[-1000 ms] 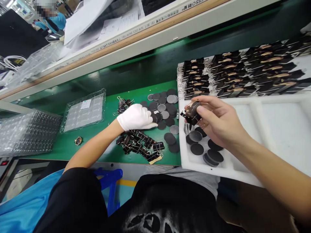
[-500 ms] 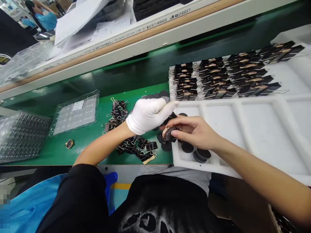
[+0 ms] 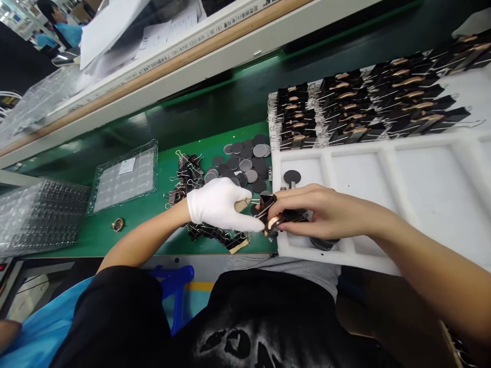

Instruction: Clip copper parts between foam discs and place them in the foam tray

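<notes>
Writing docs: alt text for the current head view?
A bare right hand holds a copper-coloured part and black binder clip at the edge of a white tray, met by the white-gloved left hand. Black and grey discs and loose clips lie on a green bench; clipped parts sit in rows behind.

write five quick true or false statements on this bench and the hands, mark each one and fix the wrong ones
1. The right hand wears a glove. False: it is bare.
2. The left hand wears a white glove. True.
3. A cluster of round discs lies on the green tabletop, beside the white tray. True.
4. The hands are far apart, with nothing between them. False: they meet at a black clip.
5. A small ring-shaped part lies on the tabletop near the stack of clear trays. True.
</notes>
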`<control>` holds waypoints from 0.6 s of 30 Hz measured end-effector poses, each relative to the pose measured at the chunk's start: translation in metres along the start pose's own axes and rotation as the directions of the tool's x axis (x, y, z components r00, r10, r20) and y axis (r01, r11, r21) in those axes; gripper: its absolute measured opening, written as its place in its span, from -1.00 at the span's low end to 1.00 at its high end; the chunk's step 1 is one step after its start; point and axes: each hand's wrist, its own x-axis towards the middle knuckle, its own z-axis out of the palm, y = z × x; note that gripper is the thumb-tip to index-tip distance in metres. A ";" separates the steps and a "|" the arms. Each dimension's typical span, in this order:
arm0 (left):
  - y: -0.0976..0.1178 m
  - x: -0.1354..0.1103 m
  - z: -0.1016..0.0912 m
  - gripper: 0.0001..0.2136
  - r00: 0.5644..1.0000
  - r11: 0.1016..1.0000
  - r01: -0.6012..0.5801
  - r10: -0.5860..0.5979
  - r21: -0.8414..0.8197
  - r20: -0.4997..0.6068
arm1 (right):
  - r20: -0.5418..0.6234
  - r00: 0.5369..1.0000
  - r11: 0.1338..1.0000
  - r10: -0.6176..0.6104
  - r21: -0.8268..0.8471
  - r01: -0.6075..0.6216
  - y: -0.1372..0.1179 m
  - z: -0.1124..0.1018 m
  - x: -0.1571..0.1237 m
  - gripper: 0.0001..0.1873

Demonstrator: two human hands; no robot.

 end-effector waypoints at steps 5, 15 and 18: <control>0.013 0.000 0.011 -0.40 0.997 0.994 0.018 -0.010 0.104 -0.072 | 0.032 0.999 0.999 0.034 0.021 -0.034 -0.002 -0.002 0.001 -0.89; 0.007 -0.003 0.009 -0.55 0.984 0.985 0.140 -0.127 0.100 -0.126 | -0.172 0.958 0.973 0.230 0.039 -0.226 -0.001 -0.012 -0.005 -0.88; 0.004 -0.007 0.004 -0.55 0.988 0.988 0.142 -0.145 -0.059 -0.048 | -0.323 0.883 0.941 0.339 0.099 -0.325 0.001 -0.018 -0.005 -0.85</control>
